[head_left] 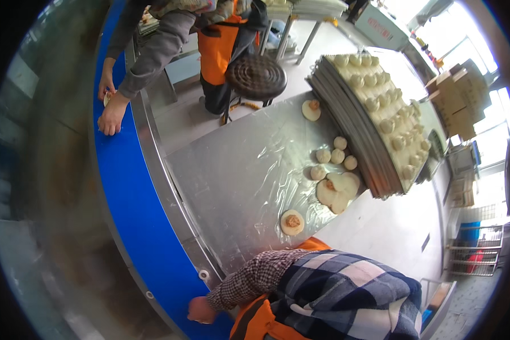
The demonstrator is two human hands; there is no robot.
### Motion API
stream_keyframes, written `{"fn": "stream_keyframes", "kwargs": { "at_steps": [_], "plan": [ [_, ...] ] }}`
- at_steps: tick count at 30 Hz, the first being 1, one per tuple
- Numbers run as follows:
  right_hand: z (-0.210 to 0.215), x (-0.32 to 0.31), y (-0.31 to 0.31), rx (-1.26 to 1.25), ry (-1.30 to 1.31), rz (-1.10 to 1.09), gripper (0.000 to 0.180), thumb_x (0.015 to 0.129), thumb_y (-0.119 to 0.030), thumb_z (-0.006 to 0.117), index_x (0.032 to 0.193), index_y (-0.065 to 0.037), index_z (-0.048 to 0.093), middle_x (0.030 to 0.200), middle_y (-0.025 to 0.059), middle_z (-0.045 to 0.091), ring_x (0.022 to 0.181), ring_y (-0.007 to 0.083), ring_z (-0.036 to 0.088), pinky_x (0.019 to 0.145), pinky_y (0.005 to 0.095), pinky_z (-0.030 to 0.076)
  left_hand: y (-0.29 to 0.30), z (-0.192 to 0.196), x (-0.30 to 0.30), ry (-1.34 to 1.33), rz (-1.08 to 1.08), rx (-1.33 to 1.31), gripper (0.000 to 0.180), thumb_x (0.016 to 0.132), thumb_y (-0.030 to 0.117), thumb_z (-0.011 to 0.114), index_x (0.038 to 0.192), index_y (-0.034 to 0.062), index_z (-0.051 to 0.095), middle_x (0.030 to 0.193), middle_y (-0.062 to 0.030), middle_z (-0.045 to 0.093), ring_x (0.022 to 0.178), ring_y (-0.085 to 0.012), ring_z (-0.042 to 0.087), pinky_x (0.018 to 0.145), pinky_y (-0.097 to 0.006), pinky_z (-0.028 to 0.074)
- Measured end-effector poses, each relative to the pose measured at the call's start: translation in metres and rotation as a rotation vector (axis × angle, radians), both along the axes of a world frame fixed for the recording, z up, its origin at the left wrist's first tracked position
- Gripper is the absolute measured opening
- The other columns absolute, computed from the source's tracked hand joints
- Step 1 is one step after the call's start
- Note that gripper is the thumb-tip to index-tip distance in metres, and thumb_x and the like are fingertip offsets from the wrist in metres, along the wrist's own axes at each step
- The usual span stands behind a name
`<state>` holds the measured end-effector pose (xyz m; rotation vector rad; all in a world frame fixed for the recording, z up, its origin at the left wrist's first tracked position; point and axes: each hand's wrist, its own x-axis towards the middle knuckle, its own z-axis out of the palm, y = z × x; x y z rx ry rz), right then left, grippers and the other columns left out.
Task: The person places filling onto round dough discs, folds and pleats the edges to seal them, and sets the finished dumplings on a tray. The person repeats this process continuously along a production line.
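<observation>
My right hand (pixel 203 310), in a checked sleeve, rests low over the blue conveyor belt (pixel 133 187), near its close end. It looks rounded, and its fingers are hidden, so I cannot see whether it holds anything. My left hand is out of view. Beside my arm is a metal table (pixel 226 181) with plastic film on it. A round dough wrapper with filling (pixel 292 222) lies nearest my sleeve. Farther along are overlapping dough wrappers (pixel 335 195), several round white buns (pixel 323 156), and another filled wrapper (pixel 311 110).
Across the belt's far part, a co-worker's two hands (pixel 112 113) work at a small filled dough wrapper (pixel 107 98). A black stool (pixel 256 76) stands behind that person. To the right rises a stack of trays (pixel 345 124) topped with rows of buns. Cardboard boxes (pixel 458 99) stand farther back.
</observation>
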<state>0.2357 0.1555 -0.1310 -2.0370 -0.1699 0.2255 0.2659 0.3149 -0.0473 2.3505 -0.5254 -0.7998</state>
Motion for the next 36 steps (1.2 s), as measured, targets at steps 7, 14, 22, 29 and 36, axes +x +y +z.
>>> {"fn": "stream_keyframes", "kwargs": {
  "at_steps": [7,14,22,29,36],
  "plan": [
    [0.069,-0.104,-0.115,0.516,-0.146,-0.634,0.044,0.073,-0.036,0.078,0.097,-0.006,0.057,0.085,0.0116,0.062,0.076,0.0251,0.061,0.065,0.0398,0.049,-0.010,0.016,-0.016,0.250,0.250,-0.013,0.043,0.088,0.023,0.065,0.123,0.0003,0.052,0.115,-0.0168,0.058,0.101,-0.0299,0.058,0.084,-0.040,0.049],
    [0.087,-0.387,-0.310,0.119,-0.104,-1.649,0.045,0.074,-0.028,0.080,0.103,-0.003,0.056,0.094,0.0122,0.065,0.083,0.0231,0.065,0.074,0.0343,0.054,-0.246,0.026,-0.069,0.701,-0.174,-0.355,0.037,0.094,0.010,0.059,0.129,0.0019,0.049,0.118,-0.0098,0.060,0.106,-0.0203,0.060,0.090,-0.034,0.051],
    [0.066,-0.580,-0.381,-0.081,0.446,-1.852,0.032,0.079,-0.027,0.074,0.098,-0.002,0.065,0.093,0.0147,0.066,0.086,0.0213,0.065,0.075,0.0327,0.051,-0.545,-0.023,-0.293,1.134,-0.928,-0.268,0.038,0.088,0.011,0.064,0.122,-0.0022,0.054,0.114,-0.0051,0.061,0.104,-0.0138,0.058,0.092,-0.030,0.048],
    [0.043,-0.599,-0.387,-0.224,0.271,-1.775,0.034,0.073,-0.019,0.074,0.103,-0.003,0.066,0.093,0.0171,0.065,0.088,0.0329,0.063,0.078,0.0400,0.050,-0.615,-0.068,-0.387,-0.057,-1.590,-0.106,0.046,0.074,0.018,0.068,0.118,0.0066,0.061,0.113,-0.0226,0.062,0.105,-0.0375,0.059,0.089,-0.039,0.049],
    [0.048,-0.593,-0.381,-0.456,0.114,-1.672,0.028,0.074,-0.014,0.071,0.099,-0.002,0.064,0.088,0.0152,0.063,0.084,0.0311,0.062,0.076,0.0386,0.051,-0.636,-0.075,-0.382,0.183,-1.528,-0.097,0.044,0.072,0.014,0.068,0.115,0.0058,0.063,0.110,-0.0163,0.062,0.101,-0.0354,0.059,0.089,-0.040,0.049]
  ]
}}
